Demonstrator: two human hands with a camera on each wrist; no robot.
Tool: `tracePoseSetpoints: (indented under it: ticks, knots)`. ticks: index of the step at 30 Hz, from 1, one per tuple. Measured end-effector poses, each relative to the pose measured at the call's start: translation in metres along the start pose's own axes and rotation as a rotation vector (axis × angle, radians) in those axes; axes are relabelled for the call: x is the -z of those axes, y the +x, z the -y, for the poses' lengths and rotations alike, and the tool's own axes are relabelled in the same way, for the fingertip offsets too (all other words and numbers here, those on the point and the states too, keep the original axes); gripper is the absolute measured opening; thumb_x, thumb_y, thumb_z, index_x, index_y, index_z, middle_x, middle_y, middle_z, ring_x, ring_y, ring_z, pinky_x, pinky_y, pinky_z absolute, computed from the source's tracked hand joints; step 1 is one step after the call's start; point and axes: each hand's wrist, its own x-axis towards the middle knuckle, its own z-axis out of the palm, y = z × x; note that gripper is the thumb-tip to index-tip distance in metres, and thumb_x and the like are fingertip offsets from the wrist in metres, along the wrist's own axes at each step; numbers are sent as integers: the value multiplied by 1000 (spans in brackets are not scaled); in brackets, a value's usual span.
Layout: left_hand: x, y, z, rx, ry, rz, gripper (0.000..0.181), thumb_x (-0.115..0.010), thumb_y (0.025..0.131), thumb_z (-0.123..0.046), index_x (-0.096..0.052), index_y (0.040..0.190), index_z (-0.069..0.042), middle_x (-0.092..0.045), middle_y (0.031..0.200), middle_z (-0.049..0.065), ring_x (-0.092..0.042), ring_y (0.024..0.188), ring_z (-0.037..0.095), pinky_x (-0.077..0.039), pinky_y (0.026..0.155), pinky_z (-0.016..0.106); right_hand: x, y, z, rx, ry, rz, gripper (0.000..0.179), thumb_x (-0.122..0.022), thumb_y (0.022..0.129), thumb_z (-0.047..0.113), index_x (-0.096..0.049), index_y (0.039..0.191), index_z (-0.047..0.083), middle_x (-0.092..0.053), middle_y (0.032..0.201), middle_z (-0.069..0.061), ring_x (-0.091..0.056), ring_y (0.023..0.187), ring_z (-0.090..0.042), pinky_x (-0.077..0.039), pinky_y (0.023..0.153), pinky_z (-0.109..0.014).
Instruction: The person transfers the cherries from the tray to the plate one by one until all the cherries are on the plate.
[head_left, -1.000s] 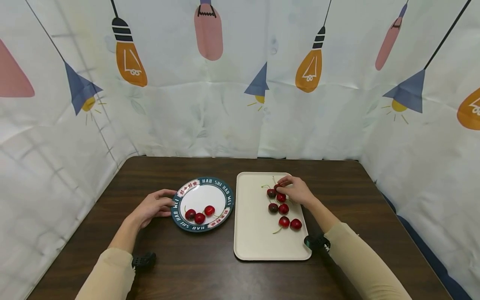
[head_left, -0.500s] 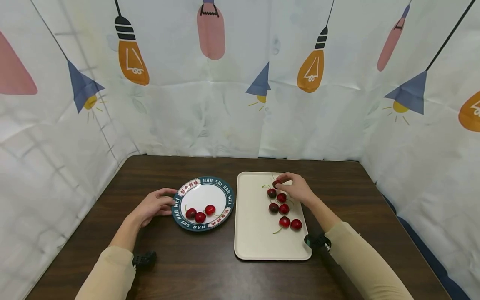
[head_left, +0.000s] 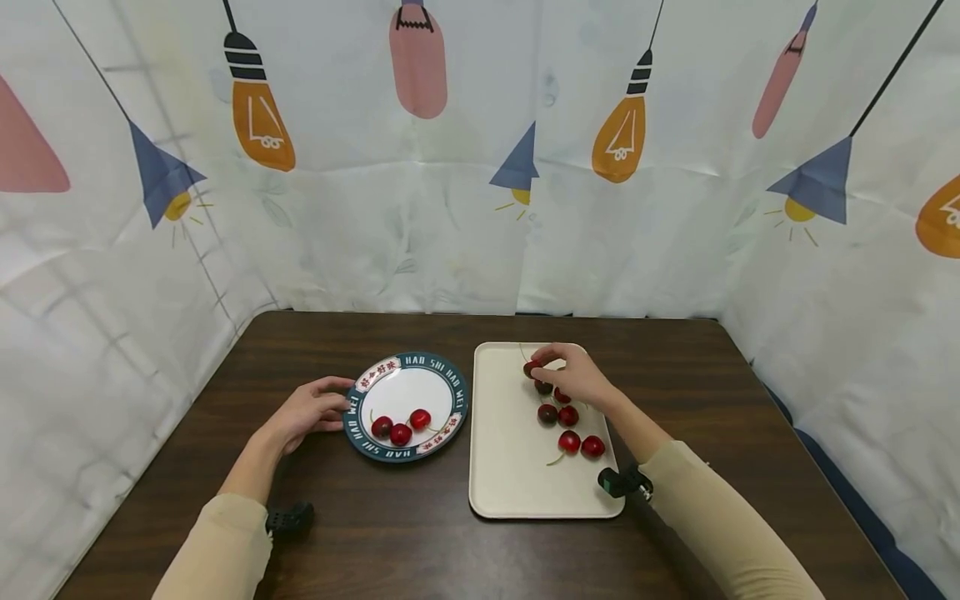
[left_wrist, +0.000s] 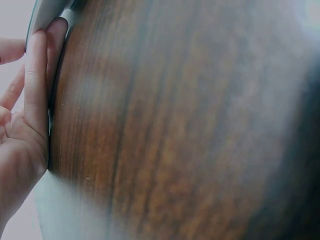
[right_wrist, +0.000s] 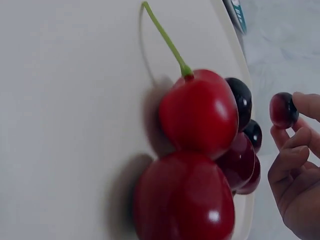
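Observation:
My right hand (head_left: 577, 379) pinches a dark red cherry (head_left: 531, 369) between thumb and fingertips over the far part of a cream tray (head_left: 506, 458). In the right wrist view this cherry (right_wrist: 283, 110) is held off the tray. Below that hand, several other cherries (head_left: 568, 442) lie on the tray, the upper ones partly covered by the fingers. My left hand (head_left: 311, 410) touches the left rim of a round plate (head_left: 457, 392) with fairly straight fingers, also seen along the plate's edge in the left wrist view. On the plate rest 3 red cherries (head_left: 401, 435).
Plate and tray stand side by side on a dark wooden table (head_left: 360, 525), a narrow gap between them. A white printed curtain (head_left: 450, 242) hangs behind the table and along both sides.
My right hand has moved left above the tray, carrying the pinched cherry from the group's far end. The left hand and the plate have stayed in place.

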Motion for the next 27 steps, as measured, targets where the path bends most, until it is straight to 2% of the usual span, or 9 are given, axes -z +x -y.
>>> tracePoseSetpoints:
  ticks: [4, 7, 11, 16, 19, 27]
  knots:
    - [-1, 0, -1, -8, 2, 2, 54, -60, 103, -18, -42, 151, 0, -57, 120, 19, -65, 90, 25, -61, 81, 32, -8, 2, 5, -7, 20, 23, 26, -71, 98, 23, -69, 121, 11, -67, 117, -6, -64, 90, -26, -54, 66, -32]
    - [-1, 0, -1, -7, -4, 3, 54, -60, 103, -17, -42, 151, 1, -57, 120, 19, -64, 90, 24, -61, 81, 32, -13, 2, 10, -28, 36, 37, 27, -72, 97, 25, -68, 121, 12, -67, 117, -5, -60, 79, -27, -47, 55, -31]
    - [-1, 0, 1, -9, 3, 3, 55, -59, 103, -17, -41, 152, 1, -58, 120, 19, -64, 90, 24, -61, 80, 31, -21, 7, 17, -17, 37, 52, 28, -74, 96, 26, -69, 120, 13, -67, 116, -3, -59, 79, -26, -47, 58, -30]
    - [0, 1, 3, -9, 5, 1, 55, -59, 103, -17, -41, 152, 1, -59, 120, 19, -65, 88, 23, -61, 80, 31, -33, 12, 24, 21, -14, 64, 26, -74, 95, 27, -71, 118, 15, -69, 113, 0, -61, 96, -22, -54, 74, -32]
    - [1, 1, 3, -11, -1, 3, 55, -59, 103, -17, -41, 152, 1, -59, 118, 18, -65, 88, 23, -61, 80, 31, -40, 14, 29, 18, -5, 87, 26, -74, 95, 26, -72, 118, 17, -68, 113, 0, -64, 93, -25, -57, 70, -36]
    - [1, 0, 3, -19, -1, 1, 54, -60, 103, -17, -42, 151, 1, -60, 118, 19, -65, 88, 24, -61, 80, 32, -58, 17, 40, 61, 16, 150, 24, -74, 95, 25, -71, 117, 15, -68, 112, 0, -67, 85, -25, -55, 66, -35]
